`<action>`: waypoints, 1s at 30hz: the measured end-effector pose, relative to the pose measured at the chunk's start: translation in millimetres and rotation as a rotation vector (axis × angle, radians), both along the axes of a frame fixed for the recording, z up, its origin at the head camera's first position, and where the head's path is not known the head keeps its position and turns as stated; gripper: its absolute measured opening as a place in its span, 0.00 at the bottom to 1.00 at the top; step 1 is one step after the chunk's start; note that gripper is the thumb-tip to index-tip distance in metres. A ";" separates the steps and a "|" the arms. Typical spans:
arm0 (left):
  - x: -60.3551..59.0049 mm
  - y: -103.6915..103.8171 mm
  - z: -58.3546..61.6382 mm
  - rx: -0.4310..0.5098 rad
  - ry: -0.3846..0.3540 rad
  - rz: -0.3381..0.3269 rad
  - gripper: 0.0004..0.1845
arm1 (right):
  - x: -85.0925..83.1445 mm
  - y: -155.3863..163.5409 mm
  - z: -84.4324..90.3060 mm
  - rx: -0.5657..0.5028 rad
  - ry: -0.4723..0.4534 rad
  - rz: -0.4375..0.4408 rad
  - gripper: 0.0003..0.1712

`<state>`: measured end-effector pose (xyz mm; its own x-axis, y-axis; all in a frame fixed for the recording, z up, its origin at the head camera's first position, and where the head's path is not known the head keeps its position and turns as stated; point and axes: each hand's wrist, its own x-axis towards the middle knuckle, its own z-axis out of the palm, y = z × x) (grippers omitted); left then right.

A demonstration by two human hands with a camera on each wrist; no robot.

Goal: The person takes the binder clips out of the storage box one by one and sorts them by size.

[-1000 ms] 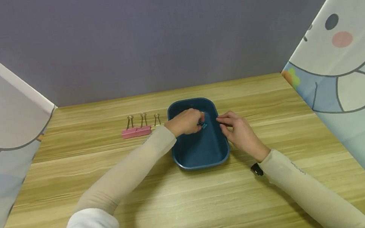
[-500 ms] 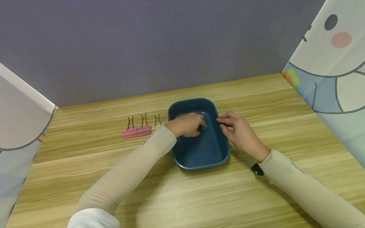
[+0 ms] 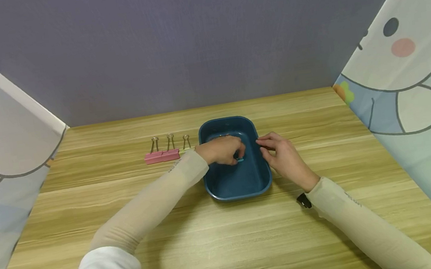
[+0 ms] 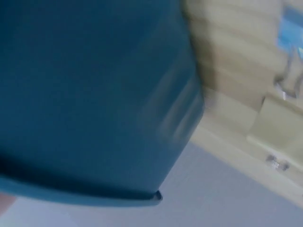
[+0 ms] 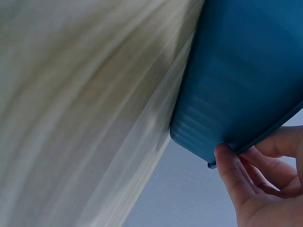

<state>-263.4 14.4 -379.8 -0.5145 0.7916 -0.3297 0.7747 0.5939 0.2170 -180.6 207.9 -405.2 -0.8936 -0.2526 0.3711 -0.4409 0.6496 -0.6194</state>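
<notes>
A dark blue plastic bin (image 3: pixel 240 192) stands upright on the table. My left hand (image 3: pixel 225 149) reaches over its left wall, fingers curled downward inside it. Between the thumb and fingers a small blue clip (image 3: pixel 240 160) pokes out, mostly hidden by the hand. In the left wrist view the bin's wall (image 4: pixel 104 94) blocks the fingers. On the right side, my right hand (image 3: pixel 282 155) grips the bin's rim; the right wrist view shows its thumb and fingers (image 5: pixel 232 172) pinching the edge from both sides.
Left of the bin stand two pink binder clips (image 3: pixel 161 157) and a yellow binder clip (image 3: pixel 187 150), partly behind the left forearm. A light blue binder clip (image 4: pixel 291 33) lies beside the bin in the left wrist view. A grey panel (image 3: pixel 196 42) rises behind the table.
My left hand has shifted slightly inside the bin, and the small blue clip at its fingertips now shows a little nearer to me. The right hand and the bin have stayed put.
</notes>
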 end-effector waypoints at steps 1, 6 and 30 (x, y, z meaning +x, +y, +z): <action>0.1 0.6 -0.2 0.004 0.001 0.009 0.10 | -0.1 -0.1 0.0 0.000 -0.002 0.001 0.15; -0.2 2.3 -0.9 0.016 0.011 0.025 0.14 | 0.0 -0.3 0.0 0.007 -0.010 0.001 0.15; 2.6 -4.9 -8.7 -0.008 -0.034 0.016 0.07 | -1.4 -0.5 -0.8 0.008 0.014 0.011 0.15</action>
